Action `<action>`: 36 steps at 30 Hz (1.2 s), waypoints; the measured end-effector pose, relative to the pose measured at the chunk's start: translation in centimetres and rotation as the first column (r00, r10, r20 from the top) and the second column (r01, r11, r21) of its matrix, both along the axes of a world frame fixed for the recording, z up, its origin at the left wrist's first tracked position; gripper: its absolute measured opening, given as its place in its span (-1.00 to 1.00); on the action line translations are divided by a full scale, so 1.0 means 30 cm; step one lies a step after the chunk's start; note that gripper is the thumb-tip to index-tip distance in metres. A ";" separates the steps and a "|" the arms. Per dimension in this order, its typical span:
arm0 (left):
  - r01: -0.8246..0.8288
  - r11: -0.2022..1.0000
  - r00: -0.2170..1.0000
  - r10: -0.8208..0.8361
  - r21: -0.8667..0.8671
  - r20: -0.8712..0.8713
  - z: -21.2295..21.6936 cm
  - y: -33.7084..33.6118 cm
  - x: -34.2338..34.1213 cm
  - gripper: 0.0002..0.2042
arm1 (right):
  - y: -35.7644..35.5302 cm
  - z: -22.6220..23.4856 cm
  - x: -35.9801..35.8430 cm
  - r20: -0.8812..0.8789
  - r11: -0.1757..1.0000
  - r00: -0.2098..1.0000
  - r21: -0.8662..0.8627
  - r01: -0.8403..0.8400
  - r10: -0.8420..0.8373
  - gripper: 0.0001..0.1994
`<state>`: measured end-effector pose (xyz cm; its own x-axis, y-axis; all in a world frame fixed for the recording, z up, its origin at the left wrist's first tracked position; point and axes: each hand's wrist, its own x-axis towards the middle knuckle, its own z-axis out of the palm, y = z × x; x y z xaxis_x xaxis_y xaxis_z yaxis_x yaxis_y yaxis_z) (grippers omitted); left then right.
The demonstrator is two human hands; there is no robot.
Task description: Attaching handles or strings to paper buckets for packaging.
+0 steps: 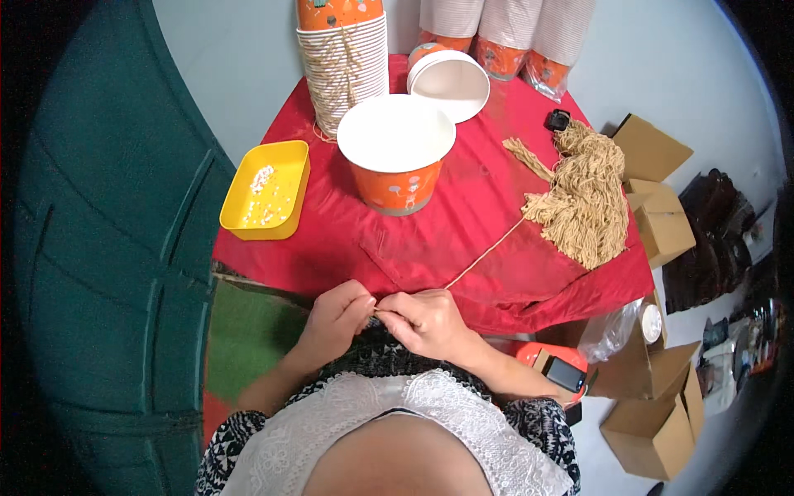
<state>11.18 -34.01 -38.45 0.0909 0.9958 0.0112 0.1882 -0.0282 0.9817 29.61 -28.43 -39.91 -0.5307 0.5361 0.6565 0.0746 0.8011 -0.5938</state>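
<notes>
My left hand (pixel 337 314) and my right hand (pixel 423 321) meet at the near edge of a table covered with a red cloth (pixel 430 240). Both pinch the end of a thin tan string (pixel 486 255), fingertips almost touching. The string runs up and right across the cloth to a heap of tan cords (pixel 585 197). An orange paper cup with a white inside (pixel 397 157) stands upright just beyond my hands.
A yellow tray (pixel 266 190) holding small white beads sits at the table's left. Stacks of paper cups (pixel 344 58) and a tilted white cup (pixel 451 83) stand at the back. Cardboard boxes (pixel 653 413) and a phone (pixel 564 374) lie to the right, near the floor.
</notes>
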 end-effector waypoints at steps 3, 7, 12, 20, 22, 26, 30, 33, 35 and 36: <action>0.022 0.996 1.000 -0.021 -0.086 0.013 -0.022 -0.064 -0.034 -0.84 | -0.034 -0.033 -0.012 0.015 0.998 0.997 0.003 -0.070 0.070 -0.91; 0.072 0.979 0.995 -0.056 -0.191 0.086 -0.034 -0.128 -0.068 -0.89 | -0.070 -0.059 -0.024 0.084 0.990 0.987 0.003 -0.141 0.140 -0.90; 0.077 0.973 0.991 -0.051 -0.217 0.126 -0.052 -0.162 -0.085 -0.94 | -0.092 -0.068 -0.044 0.052 0.990 0.990 0.037 -0.135 0.133 -0.90; 0.049 0.983 0.994 -0.030 -0.175 0.109 -0.073 -0.162 -0.064 -0.97 | -0.106 -0.079 -0.019 0.075 0.994 0.992 0.027 -0.102 0.100 -0.90; 0.050 0.988 0.995 -0.036 -0.145 0.095 -0.067 -0.153 -0.062 -0.96 | -0.105 -0.072 -0.018 0.071 0.995 0.993 0.034 -0.095 0.092 -0.89; 0.063 0.990 0.994 -0.051 -0.123 0.095 -0.054 -0.114 -0.050 -0.96 | -0.085 -0.064 -0.004 0.034 0.997 0.997 0.033 -0.075 0.074 -0.89; 0.097 0.992 0.991 -0.088 -0.083 0.100 -0.051 -0.059 -0.027 -0.95 | -0.059 -0.072 0.018 0.016 0.998 0.998 0.021 -0.055 0.054 -0.89; 0.128 0.989 0.990 -0.124 -0.068 0.059 -0.043 -0.026 -0.016 -0.95 | -0.045 -0.062 0.036 0.010 0.999 0.999 0.024 -0.034 0.034 -0.89; 0.160 0.987 0.987 -0.160 -0.032 0.022 -0.032 -0.004 -0.011 -0.94 | -0.043 -0.055 0.047 0.014 0.999 1.000 0.028 -0.020 0.019 -0.88; 0.183 0.983 0.983 -0.183 0.007 -0.016 -0.028 0.012 -0.010 -0.94 | -0.038 -0.053 0.049 0.012 1.000 1.000 0.028 -0.004 0.004 -0.88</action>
<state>10.89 -33.66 -39.28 0.2720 0.9622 0.0163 0.1941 -0.0715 0.9784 31.08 -29.57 -41.51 -0.5407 0.5157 0.6647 0.0785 0.8176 -0.5705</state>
